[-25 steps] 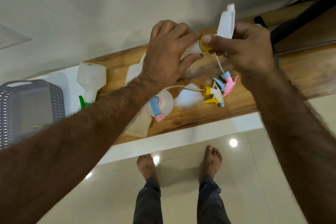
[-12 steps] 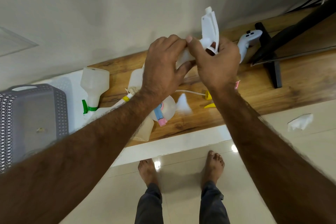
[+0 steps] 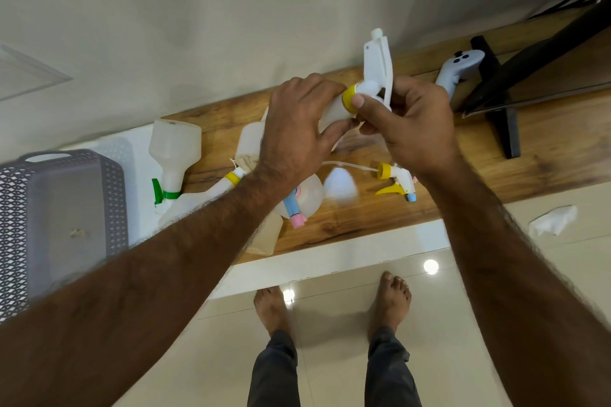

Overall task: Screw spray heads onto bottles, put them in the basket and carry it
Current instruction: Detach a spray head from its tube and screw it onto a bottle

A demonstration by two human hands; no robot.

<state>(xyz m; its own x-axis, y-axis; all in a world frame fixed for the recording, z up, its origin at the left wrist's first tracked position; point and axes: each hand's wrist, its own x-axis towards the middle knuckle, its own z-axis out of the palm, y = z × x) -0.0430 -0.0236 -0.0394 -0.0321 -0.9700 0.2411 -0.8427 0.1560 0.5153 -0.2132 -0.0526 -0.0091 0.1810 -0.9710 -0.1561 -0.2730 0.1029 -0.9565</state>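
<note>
Turning the yellow collar (image 3: 350, 99) between thumb and fingertips of the right hand (image 3: 416, 129), which half a second before had covered the white spray head (image 3: 378, 66) almost whole. Now bared: collar seated against the neck of the bottle (image 3: 332, 114), head upright above both hands. Judged from that: threading under way, not yet tight. Left hand (image 3: 294, 139) wrapped round the bottle's body, closed on it; right hand narrowed to a pinch on the collar. Held above the wooden shelf (image 3: 545, 145), well clear of it. Below and left, lying loose: a bottle with green head (image 3: 173, 158), more bottles partly hidden by the left forearm, a spare yellow spray head (image 3: 395, 180). Grey basket (image 3: 59, 218) at far left, well apart from the hands, no bottle seen in it.
</note>
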